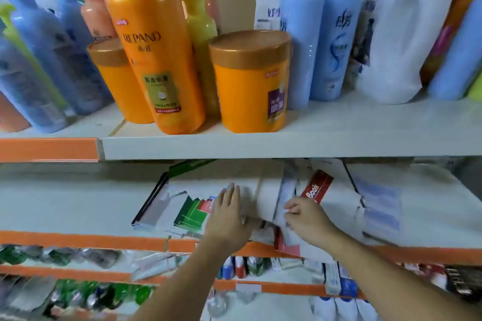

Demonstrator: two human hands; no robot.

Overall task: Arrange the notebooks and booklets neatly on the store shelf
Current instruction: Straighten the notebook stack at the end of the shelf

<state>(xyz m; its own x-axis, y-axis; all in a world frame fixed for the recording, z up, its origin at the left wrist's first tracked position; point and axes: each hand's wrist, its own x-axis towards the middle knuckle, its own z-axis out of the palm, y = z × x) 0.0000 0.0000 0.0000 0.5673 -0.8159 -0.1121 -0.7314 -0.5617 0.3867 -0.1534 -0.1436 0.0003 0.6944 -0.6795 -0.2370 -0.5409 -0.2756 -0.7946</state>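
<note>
Blurred notebooks (188, 212) lie under the flat, spread left grip (229, 216); just beside, the right grip (309, 221) pinches the edge of a white booklet (268, 198).

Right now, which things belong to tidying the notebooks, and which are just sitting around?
Job: left hand; right hand, pinching white booklet; green booklet; red notebook; shelf.
Just there: orange bottle; orange jar; blue bottles; white jug.

Pale grey metal shelf (65, 203) with an orange edge: white paper notebooks (198, 185) lie under the left fingers (232, 197), a black-spined booklet (154, 206) left of them.
</note>
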